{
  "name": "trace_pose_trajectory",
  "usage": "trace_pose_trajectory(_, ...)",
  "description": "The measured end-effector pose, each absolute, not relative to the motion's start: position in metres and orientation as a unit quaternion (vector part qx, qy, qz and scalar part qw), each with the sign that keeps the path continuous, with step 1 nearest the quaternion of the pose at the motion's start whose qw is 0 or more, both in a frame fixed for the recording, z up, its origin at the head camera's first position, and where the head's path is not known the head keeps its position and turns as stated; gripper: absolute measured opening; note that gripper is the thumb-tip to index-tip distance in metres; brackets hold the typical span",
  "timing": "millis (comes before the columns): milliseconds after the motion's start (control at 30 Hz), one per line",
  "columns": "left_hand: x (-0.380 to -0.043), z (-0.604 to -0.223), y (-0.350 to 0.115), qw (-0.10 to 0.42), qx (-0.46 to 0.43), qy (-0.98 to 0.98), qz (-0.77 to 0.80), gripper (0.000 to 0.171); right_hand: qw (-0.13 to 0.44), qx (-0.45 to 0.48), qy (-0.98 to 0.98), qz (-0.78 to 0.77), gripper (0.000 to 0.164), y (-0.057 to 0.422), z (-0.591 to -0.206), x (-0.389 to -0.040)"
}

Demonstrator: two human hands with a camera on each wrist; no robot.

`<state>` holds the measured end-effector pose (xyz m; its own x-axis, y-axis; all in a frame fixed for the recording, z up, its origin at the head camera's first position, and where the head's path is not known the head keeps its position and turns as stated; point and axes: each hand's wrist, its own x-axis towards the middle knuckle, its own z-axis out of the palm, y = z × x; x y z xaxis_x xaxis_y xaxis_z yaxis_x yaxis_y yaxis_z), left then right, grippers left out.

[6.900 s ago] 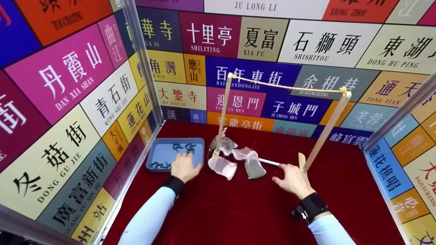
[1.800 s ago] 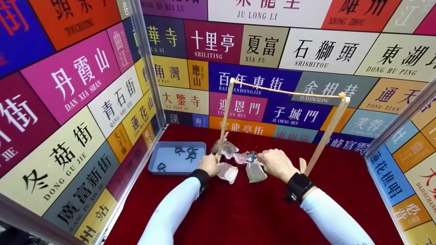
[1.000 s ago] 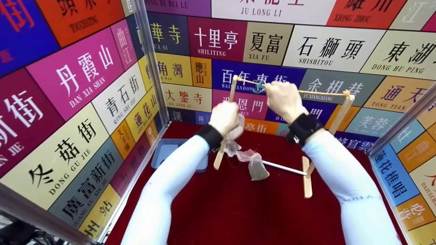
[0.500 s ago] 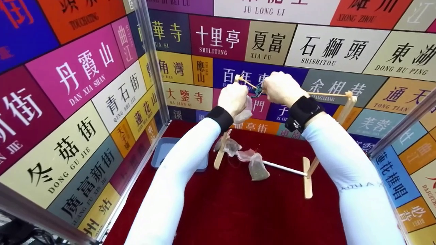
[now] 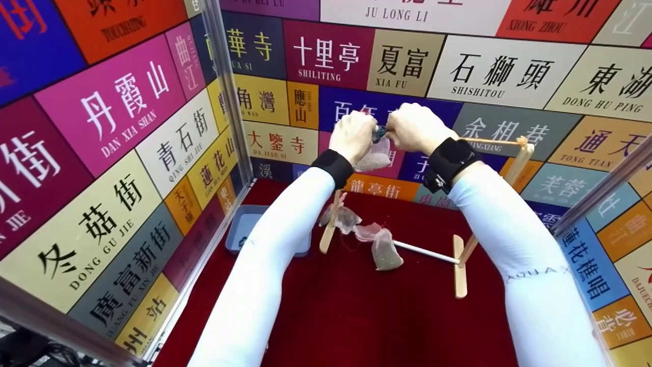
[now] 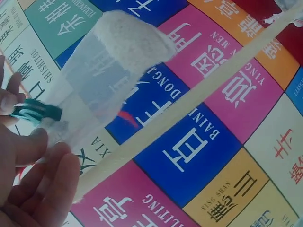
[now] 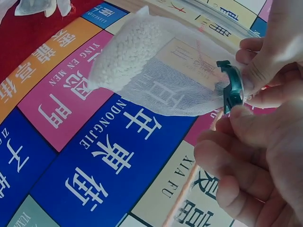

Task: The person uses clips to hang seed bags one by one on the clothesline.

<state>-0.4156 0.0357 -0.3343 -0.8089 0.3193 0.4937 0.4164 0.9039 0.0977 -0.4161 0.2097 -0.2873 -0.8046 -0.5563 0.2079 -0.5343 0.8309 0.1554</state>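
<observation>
A curved dark-green plastic clip (image 6: 40, 111) lies between the fingers of both hands, at the neck of a translucent white mesh bag (image 7: 156, 71) hanging bulge-down; the right hand (image 5: 415, 127) pinches the clip, the left hand (image 5: 352, 135) the bag's neck.

Both arms (image 5: 254, 265) reach forward, the left grip (image 5: 352, 136) and right grip (image 5: 415, 127) raised close together, each pinching.

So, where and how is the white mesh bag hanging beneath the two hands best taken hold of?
Probably pinch the white mesh bag by its narrow top, just below the green clip, coming from above: the white pellets bulge its wide lower end, while the upper mesh is thin and narrows toward the clip.
</observation>
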Motion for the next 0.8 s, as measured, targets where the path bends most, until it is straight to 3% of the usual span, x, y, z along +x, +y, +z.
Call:
trace_pose_trajectory(167,-0.416,-0.335,0.033,0.231,-0.199,-0.946,-0.105,0.017,0.122,0.277,-0.953,-0.018,0.036,0.213,-0.291,-0.416)
trace_pose_trajectory(433,-0.415,-0.339,0.031,0.228,-0.213,-0.944,-0.108,0.021,0.162,0.274,-0.947,0.027,0.037,0.223,-0.305,-0.413)
trace_pose_trajectory(633,-0.410,-0.343,0.024,0.235,-0.217,-0.939,-0.125,0.014,0.161,0.258,-0.952,0.034,0.041,0.231,-0.314,-0.404)
trace_pose_trajectory(800,-0.403,-0.342,0.018,0.245,-0.222,-0.933,-0.140,0.013,0.157,0.254,-0.954,0.043,0.033,0.238,-0.328,-0.399)
